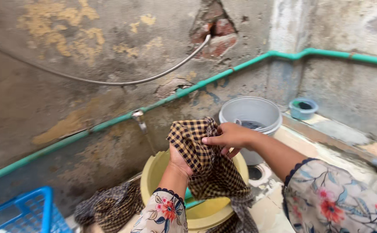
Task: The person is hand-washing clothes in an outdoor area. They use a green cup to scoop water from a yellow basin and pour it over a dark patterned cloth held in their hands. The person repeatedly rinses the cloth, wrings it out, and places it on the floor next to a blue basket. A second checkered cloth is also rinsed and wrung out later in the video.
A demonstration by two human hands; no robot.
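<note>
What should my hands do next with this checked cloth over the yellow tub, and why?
Probably lower the black-and-tan checked cloth into the round yellow plastic tub. Both the left hand and right hand hold it bunched above the tub, its tail hanging over the rim.

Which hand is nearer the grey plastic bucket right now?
Right. The right hand grips the checked black-and-yellow cloth just in front of the grey plastic bucket. The left hand holds the cloth farther away, over the yellow basin.
</note>
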